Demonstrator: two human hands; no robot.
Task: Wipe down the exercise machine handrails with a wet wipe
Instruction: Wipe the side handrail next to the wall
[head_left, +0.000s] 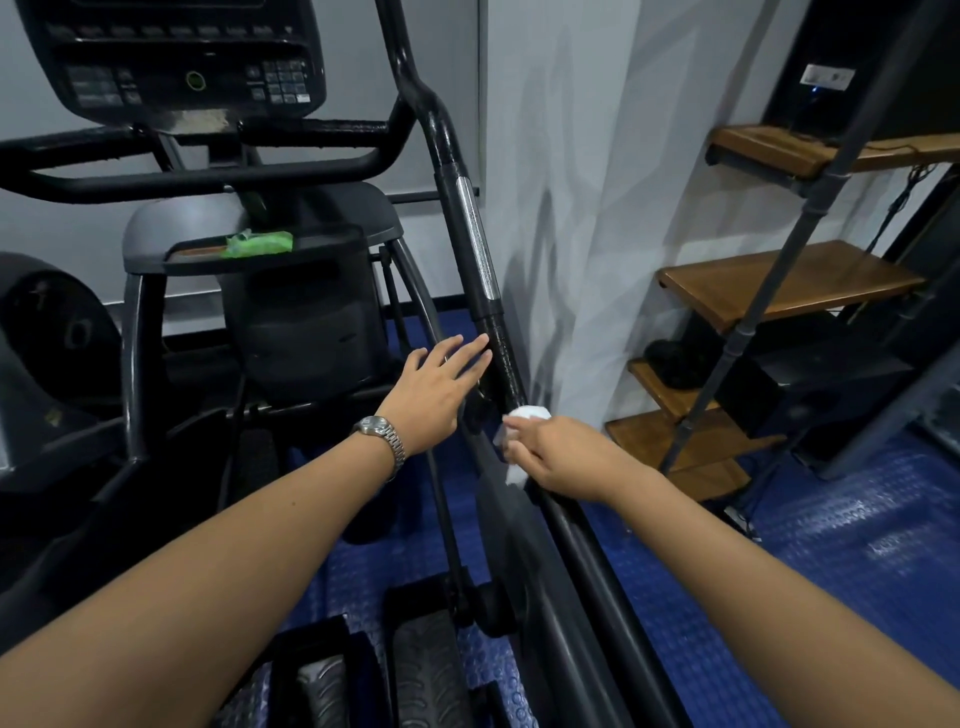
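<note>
The black right handrail (470, 218) of the exercise machine slopes down from the upper middle to the lower right, with a silver sensor strip on its upper part. My right hand (556, 452) is wrapped around the rail and grips a white wet wipe (524, 415) against it. White bits of the wipe show above and below the fingers. My left hand (441, 384), with a metal watch at the wrist, hovers open just left of the rail, fingers spread and pointing toward it.
The console (176, 57) and curved black front bars (208, 176) are at the upper left. A green wipe packet (257, 244) lies on the machine's tray. Wooden shelves on a metal frame (779, 291) stand at the right. Foot pedals (426, 670) and blue floor lie below.
</note>
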